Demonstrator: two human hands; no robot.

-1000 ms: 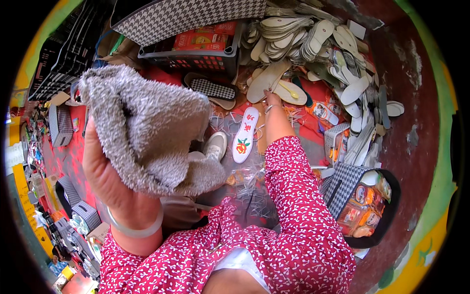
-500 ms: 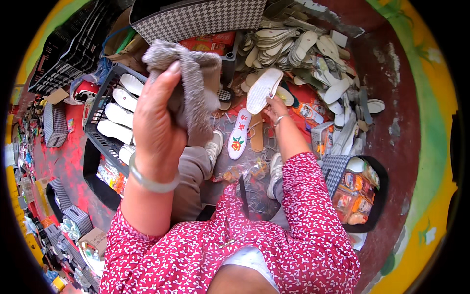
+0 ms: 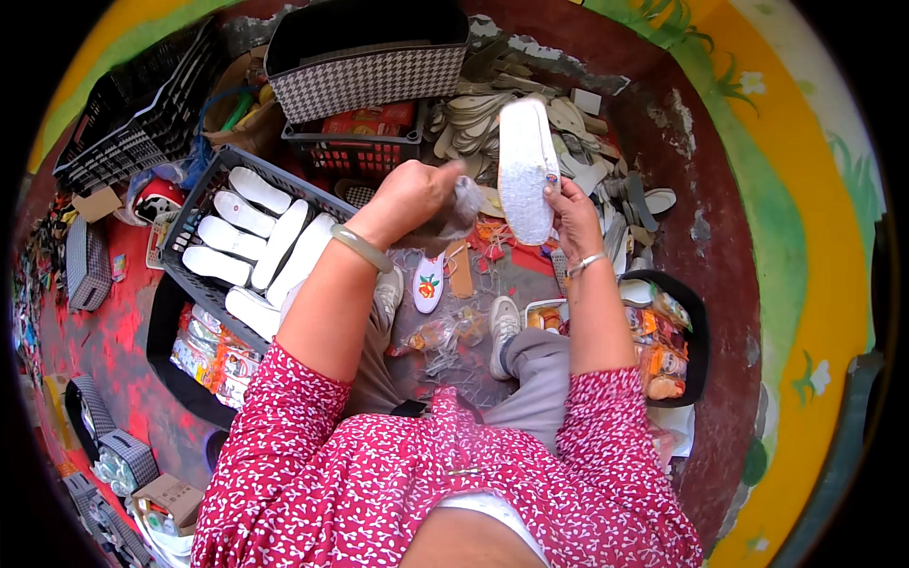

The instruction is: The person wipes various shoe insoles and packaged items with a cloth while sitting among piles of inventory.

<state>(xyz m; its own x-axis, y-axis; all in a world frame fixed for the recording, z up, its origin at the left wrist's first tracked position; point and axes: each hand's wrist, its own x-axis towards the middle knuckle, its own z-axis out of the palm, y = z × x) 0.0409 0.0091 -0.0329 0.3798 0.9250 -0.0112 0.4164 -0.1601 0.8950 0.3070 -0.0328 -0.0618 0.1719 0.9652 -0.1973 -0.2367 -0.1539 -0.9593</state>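
Note:
My right hand grips a white insole by its right edge, holding it upright with its pale, fuzzy-looking face toward me. Just left of it, my left hand is closed on a grey-brown fluffy cloth, partly smeared by motion. A small gap shows between the cloth and the insole. Below, on the floor between my feet, lies a white insole with an embroidered red flower; its upper end is covered by the cloth and hand. A tan insole-shaped piece lies beside it.
At the left, a black plastic crate holds several white insoles. Heaped insoles lie at the back, under a houndstooth box at their left. Bins of packaged goods stand on both sides. Thread scraps litter the floor.
My left hand has moved right with the cloth, toward the insole. My right hand has raised the insole and turned it more upright. The view has shifted slightly.

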